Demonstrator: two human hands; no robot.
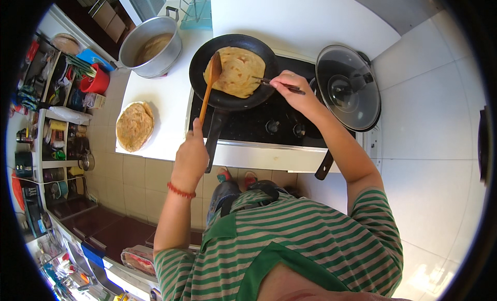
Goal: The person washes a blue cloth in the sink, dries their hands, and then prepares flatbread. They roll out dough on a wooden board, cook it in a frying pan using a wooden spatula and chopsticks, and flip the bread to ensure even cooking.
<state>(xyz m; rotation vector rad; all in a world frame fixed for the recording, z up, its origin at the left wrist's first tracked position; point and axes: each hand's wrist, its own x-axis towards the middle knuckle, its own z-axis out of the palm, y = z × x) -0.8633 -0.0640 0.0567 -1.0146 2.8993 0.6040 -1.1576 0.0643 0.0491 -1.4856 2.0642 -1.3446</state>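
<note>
A round golden flatbread point(242, 70) lies in a black frying pan point(200, 87) on the stove. My left hand point(192, 155) grips the handle of a wooden spatula point(209, 85), whose blade rests at the flatbread's upper left edge. In my right hand point(293, 89) is a slim dark utensil point(268, 81) with a fork-like tip, which meets the flatbread's right side. The pan's black handle point(215, 140) points toward me, just right of my left hand. Browned spots show on the flatbread's upper face.
Stacked flatbreads point(135, 126) lie on the white counter point(171, 107) at left. Behind them stands a large metal pot point(163, 54) with liquid in it. A glass-lidded pan point(347, 91) sits right of the stove knobs point(272, 126). Farther left are crowded shelves point(58, 114) and a red bucket point(95, 81).
</note>
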